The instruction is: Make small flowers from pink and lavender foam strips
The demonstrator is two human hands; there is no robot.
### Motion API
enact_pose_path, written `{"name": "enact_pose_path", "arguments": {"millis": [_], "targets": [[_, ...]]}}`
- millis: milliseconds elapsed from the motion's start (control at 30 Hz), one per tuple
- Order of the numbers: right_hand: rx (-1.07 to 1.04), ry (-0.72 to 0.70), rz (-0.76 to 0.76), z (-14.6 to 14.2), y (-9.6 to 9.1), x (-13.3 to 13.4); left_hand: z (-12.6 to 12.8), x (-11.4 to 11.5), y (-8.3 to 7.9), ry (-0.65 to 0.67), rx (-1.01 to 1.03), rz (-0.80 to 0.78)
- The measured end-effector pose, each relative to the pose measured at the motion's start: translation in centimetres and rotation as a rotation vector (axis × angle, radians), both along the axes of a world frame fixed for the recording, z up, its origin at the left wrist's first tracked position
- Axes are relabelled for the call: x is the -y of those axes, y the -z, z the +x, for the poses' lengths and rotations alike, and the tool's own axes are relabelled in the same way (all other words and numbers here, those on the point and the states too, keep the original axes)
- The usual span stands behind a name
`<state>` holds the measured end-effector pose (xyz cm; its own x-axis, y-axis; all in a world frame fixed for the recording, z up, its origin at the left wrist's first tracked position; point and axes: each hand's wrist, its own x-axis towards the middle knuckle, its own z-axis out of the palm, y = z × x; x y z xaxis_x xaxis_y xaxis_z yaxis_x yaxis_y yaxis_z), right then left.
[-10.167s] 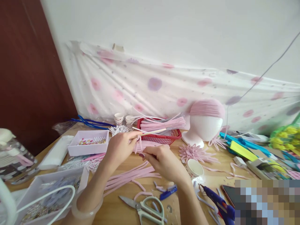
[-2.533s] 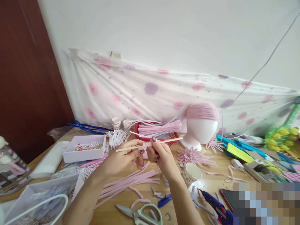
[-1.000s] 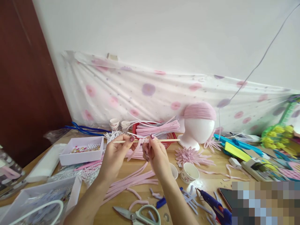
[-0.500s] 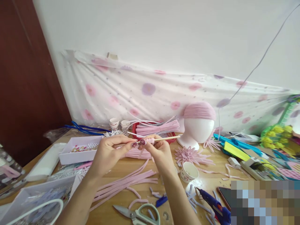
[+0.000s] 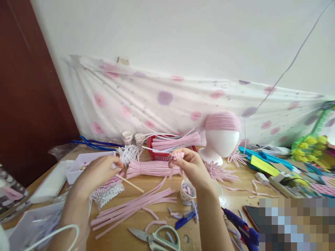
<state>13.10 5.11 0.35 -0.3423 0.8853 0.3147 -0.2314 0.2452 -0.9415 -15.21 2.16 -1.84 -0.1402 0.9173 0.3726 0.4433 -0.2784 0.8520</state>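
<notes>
My left hand (image 5: 101, 172) is over the left side of the table, its fingers closed round one end of a thin wooden stick (image 5: 132, 185). The stick slants down to the right, beside bags of pearl beads (image 5: 110, 195). Raised in front of the red basket, my right hand (image 5: 190, 165) pinches a coiled pink pipe cleaner (image 5: 178, 156); a loose end hangs below the fingers. A tied bundle of pink pipe cleaners (image 5: 154, 168) lies between the hands. More loose pink pipe cleaners (image 5: 138, 205) are spread on the table nearer me.
Scissors (image 5: 157, 238), a blue pen (image 5: 184, 219) and a blue glue gun (image 5: 240, 225) lie in front. A paper cup (image 5: 186, 195) holds scraps. Behind stand a red basket (image 5: 150, 144) and a white foam head (image 5: 223, 143) wrapped in pink. White boxes (image 5: 34, 223) are left.
My hands have moved apart. My left hand went left with the stick, which is out of the pink coil. The coil stays in my right hand, which shifted slightly right.
</notes>
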Motion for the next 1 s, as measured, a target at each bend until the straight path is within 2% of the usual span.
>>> {"name": "enact_pose_path", "arguments": {"millis": [33,100,200,300,400,533,667,767,833,900,1000], "targets": [[0.010,-0.079,-0.021,-0.5,0.0,0.3,1.1,0.1,-0.4,0.027,-0.120,-0.019],[0.034,-0.210,-0.042,-1.2,-0.1,0.9,3.4,0.6,-1.6,0.132,-0.144,-0.048],[0.089,-0.359,-0.016,-1.7,-0.2,1.6,6.1,1.8,-2.8,0.473,-0.068,-0.014],[0.124,-0.451,0.012,-1.6,-0.5,2.0,7.3,2.5,-2.6,0.540,-0.032,0.012],[0.199,-0.482,0.047,-1.4,-0.5,2.3,7.5,2.7,-2.2,0.560,-0.063,0.016],[0.328,-0.520,0.131,-1.1,-0.4,2.2,6.8,2.7,-2.6,0.651,-0.044,-0.020],[0.380,-0.588,0.188,-0.3,-0.5,1.7,5.5,2.5,-2.8,0.871,0.017,-0.070],[0.325,-0.643,0.184,0.1,-0.4,1.3,5.4,2.3,-2.5,1.053,0.214,-0.108],[0.253,-0.653,0.152,0.1,-0.3,1.2,5.9,2.3,-2.3,1.064,0.390,-0.201],[0.202,-0.637,0.112,-0.1,-0.1,1.2,6.6,2.3,-2.3,0.992,0.529,-0.307],[0.172,-0.608,0.067,-0.4,0.2,1.1,7.5,2.4,-2.5,0.882,0.598,-0.397]]}}
